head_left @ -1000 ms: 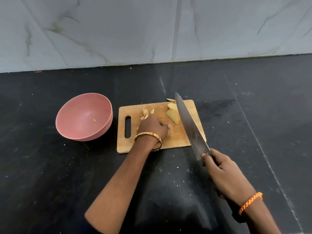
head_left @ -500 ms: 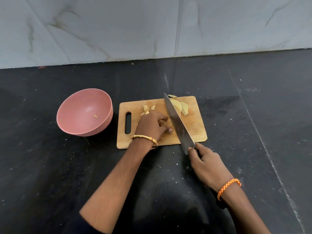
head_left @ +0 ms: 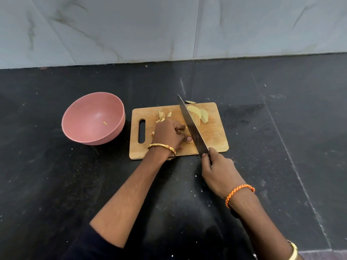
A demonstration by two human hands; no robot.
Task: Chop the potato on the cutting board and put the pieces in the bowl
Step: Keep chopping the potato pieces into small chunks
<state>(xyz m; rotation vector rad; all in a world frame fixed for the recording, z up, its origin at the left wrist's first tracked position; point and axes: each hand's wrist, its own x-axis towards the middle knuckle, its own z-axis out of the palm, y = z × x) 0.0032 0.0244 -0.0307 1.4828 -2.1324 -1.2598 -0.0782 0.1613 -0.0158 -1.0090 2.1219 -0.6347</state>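
On cutting board, left hand gripping half-hidden potato, right hand clutching knife, handle concealed.

Your left hand sits on the wooden cutting board, fingers curled down over a potato piece that shows only as a pale sliver at the fingertips. Your right hand grips the handle of a long knife; the blade runs diagonally across the board, just right of your left fingers. Potato slices lie to the right of the blade, small bits beyond your left hand, one sliver off the far edge on the black counter. Pink bowl stands left of the board, one small piece inside.
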